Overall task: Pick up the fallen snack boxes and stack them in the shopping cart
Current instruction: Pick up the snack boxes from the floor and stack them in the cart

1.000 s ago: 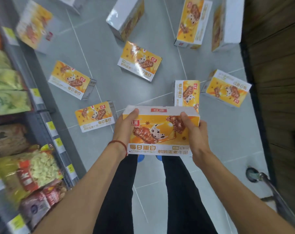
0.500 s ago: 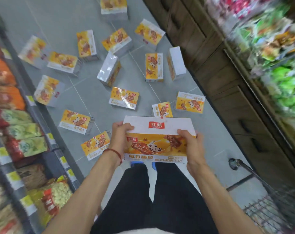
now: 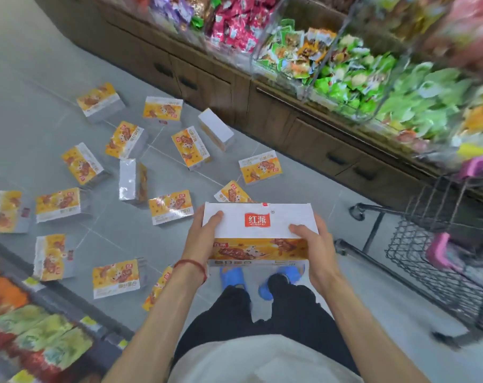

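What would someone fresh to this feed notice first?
Probably the snack box held in the middle of the view, left hand and right hand gripping its ends. Next, the many matching boxes scattered over the grey floor to the left and ahead. Then the wire shopping cart at the right, below bins of bright sweets.

We hold one snack box [image 3: 259, 233] between our left hand [image 3: 200, 241] and right hand [image 3: 316, 248]. Left of this grip, fallen boxes [image 3: 170, 207] litter the floor [image 3: 27, 106]. The shopping cart [image 3: 439, 261] stands right.
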Demonstrator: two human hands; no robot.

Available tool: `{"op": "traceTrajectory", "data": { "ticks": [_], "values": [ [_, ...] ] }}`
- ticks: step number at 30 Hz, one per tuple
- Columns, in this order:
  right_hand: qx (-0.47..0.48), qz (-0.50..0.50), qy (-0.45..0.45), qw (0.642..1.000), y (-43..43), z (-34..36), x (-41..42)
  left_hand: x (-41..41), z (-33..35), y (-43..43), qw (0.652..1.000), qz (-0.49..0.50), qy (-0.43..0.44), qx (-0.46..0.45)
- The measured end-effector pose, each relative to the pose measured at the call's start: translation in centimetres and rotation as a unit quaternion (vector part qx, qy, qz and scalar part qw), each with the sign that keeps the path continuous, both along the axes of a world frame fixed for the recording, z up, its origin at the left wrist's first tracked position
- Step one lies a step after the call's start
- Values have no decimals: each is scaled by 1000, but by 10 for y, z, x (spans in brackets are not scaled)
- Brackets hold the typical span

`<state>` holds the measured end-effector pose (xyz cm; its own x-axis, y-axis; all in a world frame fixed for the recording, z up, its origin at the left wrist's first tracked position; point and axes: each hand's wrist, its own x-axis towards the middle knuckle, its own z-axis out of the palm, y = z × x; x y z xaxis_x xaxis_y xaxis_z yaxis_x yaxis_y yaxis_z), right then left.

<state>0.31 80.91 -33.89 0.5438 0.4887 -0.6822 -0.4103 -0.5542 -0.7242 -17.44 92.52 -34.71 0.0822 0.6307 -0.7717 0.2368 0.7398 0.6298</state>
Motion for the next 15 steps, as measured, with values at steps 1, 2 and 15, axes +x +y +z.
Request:
{"op": "traceTrajectory", "data": {
  "ticks": [1, 2, 15],
  "values": [
    [6, -24, -5, 1000, -9, 6, 3, 9, 3, -4, 1000, -9, -4, 8],
    [13, -48, -5, 999, -18, 10, 7, 18, 7, -9, 1000, -20, -8, 17],
    [85, -228, -38, 969, -188, 25, 116, 177, 43, -124, 971, -206, -57, 103]
  ]
}}
